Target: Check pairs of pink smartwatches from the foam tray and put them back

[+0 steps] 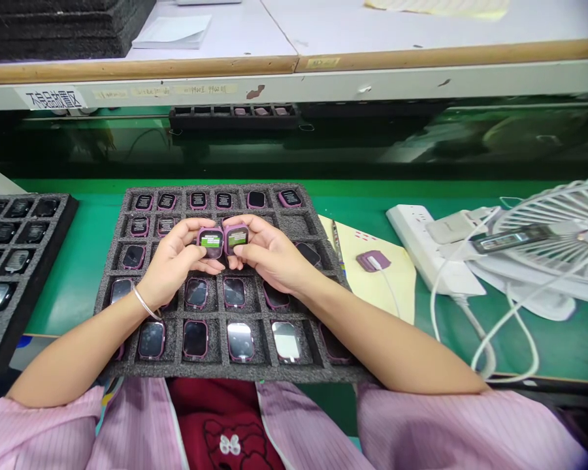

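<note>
Hidden under both forearms: several pockets of the grey foam tray [298, 225], the watches in them reduced to slivers. Cut off by the left edge: a second foam tray [63, 219] of dark-screened watches. Too small to read: the text on both lit screens and the label [51, 98] on the shelf edge. Hard to make out in the shadow beyond the worktop [85, 261]: a dark tray [232, 117] with a few pink pieces.

Left hand [174, 261] raised over the tray's middle rows, fingers over the top edge, thumb underneath, grip closed on the left smartwatch [210, 241]. Right hand [269, 254] mirrored, grip closed on the right smartwatch [236, 237]. Forearms bare, angled in from the lower corners, pink striped sleeves ending near the elbows. Thin silver bangle [146, 303] on the left wrist.

Both smartwatches strapless, purple-cased, square with rounded corners, screens lit with a green band across white and dark areas. Held side by side, touching or very nearly so, faces tilted up toward the camera, above the tray's second and third rows.

Elsewhere in the tray: purple watches of the same kind, top row showing white lines on dark screens, lower rows dark or glaring with reflected light.

Right of the tray on the green worktop: a yellow sheet [367, 297] bearing a purple charging puck [372, 261] with a white cable [470, 313], then a white power strip [414, 238] and a white fan [558, 209] lying flat.
</note>
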### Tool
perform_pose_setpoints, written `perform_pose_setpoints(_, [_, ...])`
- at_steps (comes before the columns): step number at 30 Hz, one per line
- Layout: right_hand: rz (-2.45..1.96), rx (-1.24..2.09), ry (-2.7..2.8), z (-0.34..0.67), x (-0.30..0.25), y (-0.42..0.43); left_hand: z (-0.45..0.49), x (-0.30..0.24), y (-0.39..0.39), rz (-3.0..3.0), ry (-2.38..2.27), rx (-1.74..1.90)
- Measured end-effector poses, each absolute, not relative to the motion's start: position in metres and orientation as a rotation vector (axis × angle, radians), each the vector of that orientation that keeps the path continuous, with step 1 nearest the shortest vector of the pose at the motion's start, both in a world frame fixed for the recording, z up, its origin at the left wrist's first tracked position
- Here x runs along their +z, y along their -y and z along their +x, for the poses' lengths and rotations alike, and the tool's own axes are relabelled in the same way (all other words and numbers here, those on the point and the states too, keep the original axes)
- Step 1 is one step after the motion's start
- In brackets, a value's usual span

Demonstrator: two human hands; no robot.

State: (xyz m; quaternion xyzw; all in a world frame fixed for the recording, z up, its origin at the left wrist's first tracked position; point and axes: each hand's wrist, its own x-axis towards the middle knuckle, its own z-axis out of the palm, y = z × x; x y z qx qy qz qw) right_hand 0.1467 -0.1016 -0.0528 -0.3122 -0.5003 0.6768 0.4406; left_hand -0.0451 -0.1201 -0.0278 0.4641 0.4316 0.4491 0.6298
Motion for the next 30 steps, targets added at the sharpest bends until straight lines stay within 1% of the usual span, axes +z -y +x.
perform_pose_setpoints(9, [-0.771, 1.705, 1.227, 0.1468, -0.0524, 0.1012, -0.045, -0.0273, 0.1193, 1.065, -0.986, 1.025])
perform_pose_setpoints(17, [-0.73, 1.754, 1.142, 0.1477, -0.0555, 0.0986, -0.0476, -0.03, 0.117, 1.059, -1.011, 1.1])
perform_pose_setpoints(30, [-0.71, 1.726, 1.145, 0.1477, -0.0576, 0.098, -0.0478, -0.0333, 0.1138, 1.075, -0.976, 1.113])
